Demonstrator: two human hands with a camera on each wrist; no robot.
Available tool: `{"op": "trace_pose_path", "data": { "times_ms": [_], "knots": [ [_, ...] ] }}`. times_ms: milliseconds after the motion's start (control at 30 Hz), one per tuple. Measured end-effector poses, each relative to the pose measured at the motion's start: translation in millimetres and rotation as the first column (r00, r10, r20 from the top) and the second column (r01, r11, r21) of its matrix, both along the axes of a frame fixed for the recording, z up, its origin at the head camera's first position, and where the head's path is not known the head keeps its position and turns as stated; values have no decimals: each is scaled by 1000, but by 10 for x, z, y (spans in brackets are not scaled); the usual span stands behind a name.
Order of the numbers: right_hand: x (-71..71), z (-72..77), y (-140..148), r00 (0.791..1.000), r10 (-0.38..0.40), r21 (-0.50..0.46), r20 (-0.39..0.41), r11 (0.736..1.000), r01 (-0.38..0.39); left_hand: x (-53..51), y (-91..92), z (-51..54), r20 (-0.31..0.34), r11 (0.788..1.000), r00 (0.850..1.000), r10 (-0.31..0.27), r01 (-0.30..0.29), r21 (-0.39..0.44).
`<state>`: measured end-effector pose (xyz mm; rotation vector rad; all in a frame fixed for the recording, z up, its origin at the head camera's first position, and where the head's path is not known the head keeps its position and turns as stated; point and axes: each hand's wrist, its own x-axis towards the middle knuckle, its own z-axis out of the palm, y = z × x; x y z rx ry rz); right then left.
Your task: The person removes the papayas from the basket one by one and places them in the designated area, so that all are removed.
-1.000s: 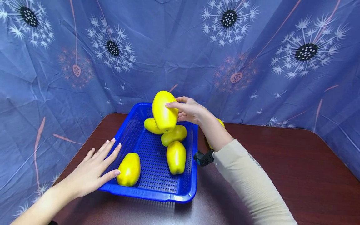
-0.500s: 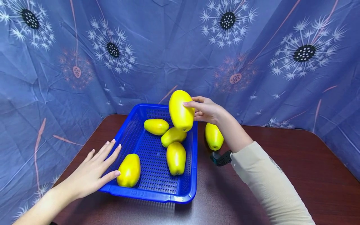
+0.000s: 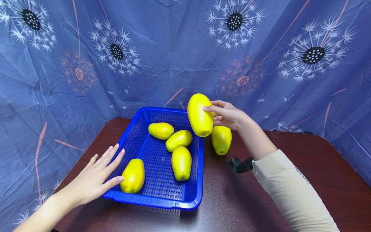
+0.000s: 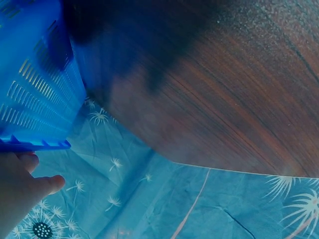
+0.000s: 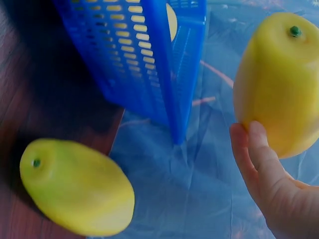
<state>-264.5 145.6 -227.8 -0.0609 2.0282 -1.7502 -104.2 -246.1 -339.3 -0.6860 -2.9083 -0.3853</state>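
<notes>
My right hand (image 3: 227, 114) grips a yellow papaya (image 3: 200, 114), thumb on its near side, above the blue basket's right rim. In the right wrist view this papaya (image 5: 279, 84) shows a green stem end, apart from the basket. Straight fingers of my left hand (image 3: 94, 177) rest on the left rim of the basket (image 3: 165, 202). Inside lie one papaya (image 3: 133, 175) by my left thumb, another (image 3: 181, 163) at the right, and two more toward the back, one of them (image 3: 161, 130) at the left. In the left wrist view, part of my left hand (image 4: 30, 184) shows below the basket rim.
A further papaya (image 3: 221, 140) lies on the dark wooden table (image 3: 290, 167), just right of the basket. Blue cloth with dandelion prints (image 3: 179, 58) hangs behind the table. A black device (image 3: 242, 165) sits at my right wrist.
My right hand has carried its papaya rightward, from above the basket's interior to beyond its right rim. The papaya on the table has come into fuller view. My left hand stays put.
</notes>
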Motion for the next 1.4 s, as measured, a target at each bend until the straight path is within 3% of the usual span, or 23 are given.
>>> {"op": "trace_pose_path", "data": {
  "times_ms": [867,1400],
  "knots": [
    [78,20,664,999,-42,20,-33,999,43,-7,-1,-13,-5,1000,1000,0,0,2],
    [79,-162,1061,995,-99,56,-33,993,101,2,-3,-9,-22,1000,1000,-3,3,-7]
  ]
}}
